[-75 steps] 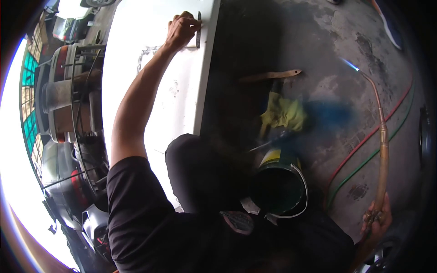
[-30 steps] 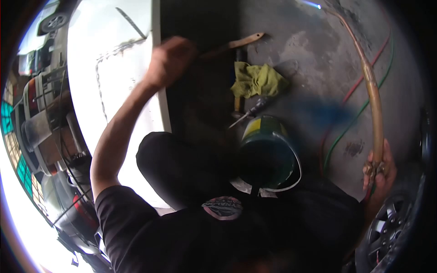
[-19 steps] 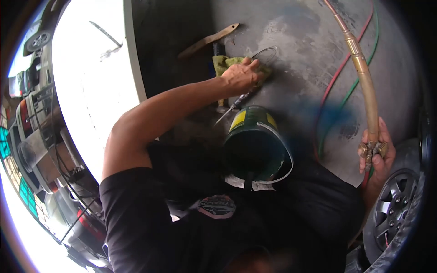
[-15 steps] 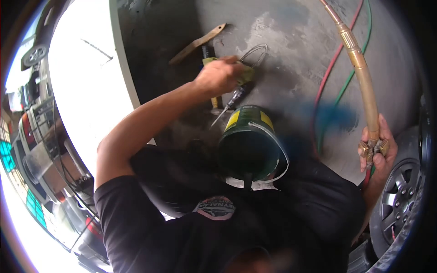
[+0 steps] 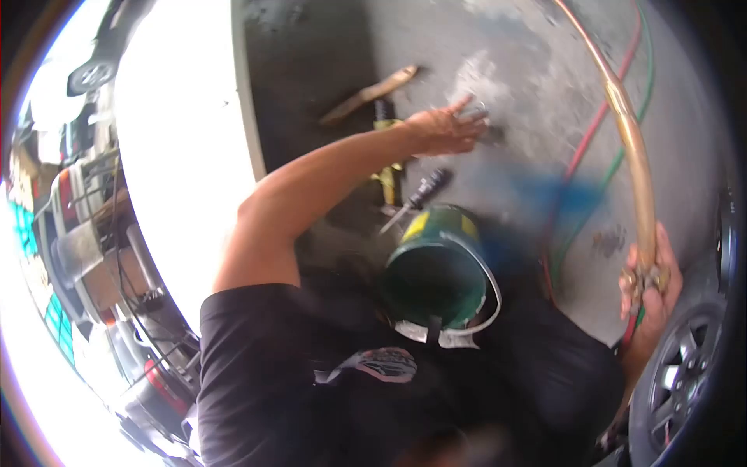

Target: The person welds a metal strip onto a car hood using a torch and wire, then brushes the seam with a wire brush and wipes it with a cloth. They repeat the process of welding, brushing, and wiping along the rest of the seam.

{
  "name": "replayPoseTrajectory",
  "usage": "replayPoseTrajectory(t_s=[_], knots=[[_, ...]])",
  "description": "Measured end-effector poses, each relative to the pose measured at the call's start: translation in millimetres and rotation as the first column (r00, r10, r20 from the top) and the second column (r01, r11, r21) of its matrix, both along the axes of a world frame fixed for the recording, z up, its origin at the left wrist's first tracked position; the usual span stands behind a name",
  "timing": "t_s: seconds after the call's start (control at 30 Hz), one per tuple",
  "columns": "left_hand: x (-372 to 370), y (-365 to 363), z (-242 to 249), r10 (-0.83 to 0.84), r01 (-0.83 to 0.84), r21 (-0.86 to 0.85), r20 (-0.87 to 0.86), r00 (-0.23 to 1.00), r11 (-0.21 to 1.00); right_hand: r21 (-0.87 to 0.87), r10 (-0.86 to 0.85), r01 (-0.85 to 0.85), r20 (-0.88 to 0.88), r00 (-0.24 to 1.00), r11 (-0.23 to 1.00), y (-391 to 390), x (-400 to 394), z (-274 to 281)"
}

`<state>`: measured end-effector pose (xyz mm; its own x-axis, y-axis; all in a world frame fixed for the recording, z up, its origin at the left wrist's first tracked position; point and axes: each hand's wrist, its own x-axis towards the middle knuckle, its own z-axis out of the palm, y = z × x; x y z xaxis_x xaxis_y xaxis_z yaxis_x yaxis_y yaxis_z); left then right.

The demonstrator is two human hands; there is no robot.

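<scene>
My right hand is wrapped round the valve end of a brass gas torch, whose long neck runs up and away. Over the concrete floor, my left hand reaches out, fingers spread and smeared by motion. Something thin and grey shows at its fingertips, too blurred to name. Below that hand lie a screwdriver with a dark handle and a yellow-and-black tool, partly hidden by my forearm. A flat wooden handle rests beyond them. The green bucket is tipped towards me near my lap.
A red hose and a green hose cross the floor on the right. A wheel stands close to my right arm. At left is a bright white panel edge, with parked vehicles beyond.
My left hand has gone from a closed grip, with a wire loop and yellow-green material at it, to spread fingers farther right. The view has shifted; my right hand still holds the torch.
</scene>
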<state>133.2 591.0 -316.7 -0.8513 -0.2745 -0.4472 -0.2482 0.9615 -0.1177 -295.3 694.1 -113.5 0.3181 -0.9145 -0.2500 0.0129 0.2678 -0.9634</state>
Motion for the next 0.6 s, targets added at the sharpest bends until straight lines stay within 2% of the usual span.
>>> replayPoseTrajectory(t_s=[0.03, 0.1, 0.17, 0.2, 0.23, 0.3, 0.37, 0.43, 0.47, 0.5, 0.57, 0.6], knots=[[5, 0, 1, 0.057, -0.057, -0.014, -0.035, 0.998, 0.998, 0.012, -0.029, 0.029, -0.034, 0.999, 1.000, 1, -3, -4], [29, -1, 20, 0.032, -0.040, -0.070, -0.114, 0.993, 0.997, 0.005, -0.027, 0.027, -0.032, 0.999, 1.000, 2, -9, -12], [53, 4, 46, 0.092, -0.097, -0.030, -0.152, 0.984, 0.995, 0.001, 0.005, -0.005, -0.005, 1.000, 1.000, 0, -8, -12], [68, 10, 63, 0.099, -0.119, -0.078, -0.217, 0.971, 0.990, 0.025, 0.001, -0.001, -0.026, 1.000, 1.000, -2, -6, -10], [82, 21, 80, 0.110, -0.131, -0.092, -0.209, 0.972, 0.987, 0.012, 0.014, -0.014, -0.016, 1.000, 1.000, -6, -4, -6], [109, 51, 116, 0.297, -0.319, -0.022, -0.312, 0.903, 0.948, 0.029, 0.075, -0.075, 0.007, 0.997, 0.997, -11, 1, -1], [132, 87, 148, 0.579, -0.567, 0.124, -0.221, 0.784, 0.815, 0.044, 0.122, -0.123, 0.035, 0.992, 0.991, -13, -3, -2], [173, 129, 166, 0.777, -0.716, 0.313, -0.350, 0.524, 0.624, 0.053, 0.178, -0.181, 0.060, 0.982, 0.982, -23, 4, 1], [187, 150, 178, 0.923, -0.768, 0.527, -0.316, 0.221, 0.364, 0.057, 0.234, -0.239, 0.090, 0.968, 0.969, -28, 10, 5], [201, 172, 189, 0.973, -0.703, 0.707, -0.210, -0.094, 0.084, 0.058, 0.288, -0.296, 0.120, 0.950, 0.953, -31, 17, 9], [234, 224, 202, 0.906, -0.461, 0.875, -0.069, -0.418, -0.146, 0.067, 0.352, -0.365, 0.151, 0.924, 0.928, -43, 40, 21], [246, 246, 211, 0.868, -0.328, 0.934, -0.046, -0.495, -0.137, 0.078, 0.401, -0.421, 0.187, 0.897, 0.904, -50, 56, 27]])
